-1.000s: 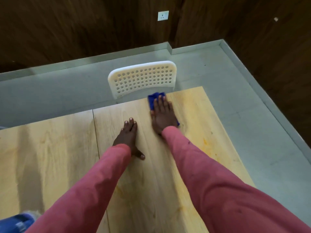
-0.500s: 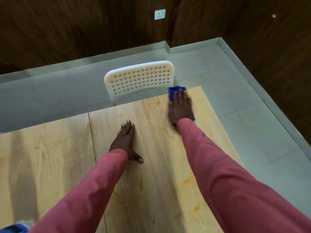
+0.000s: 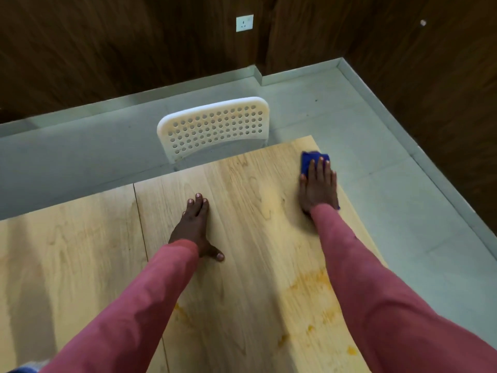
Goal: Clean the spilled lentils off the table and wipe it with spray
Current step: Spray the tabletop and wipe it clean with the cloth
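My right hand (image 3: 318,188) lies flat on a blue cloth (image 3: 306,160), pressing it onto the light wooden table (image 3: 250,211) near the far right corner. Only the cloth's front edge and a sliver by my wrist show. My left hand (image 3: 195,226) rests palm down on the bare tabletop near the middle, fingers together and thumb out, holding nothing. Yellow-orange smears (image 3: 309,284) mark the wood nearer to me, between my two red sleeves. No lentils and no spray bottle are visible.
A white perforated chair back (image 3: 215,127) stands against the table's far edge. Grey floor (image 3: 403,211) drops off beyond the right edge. A seam (image 3: 139,224) splits the tabletop. A blue-and-grey item (image 3: 27,368) peeks in at the bottom left corner.
My right hand has slid the blue cloth rightward along the far edge, from in front of the chair to the far right corner. My left hand has stayed put.
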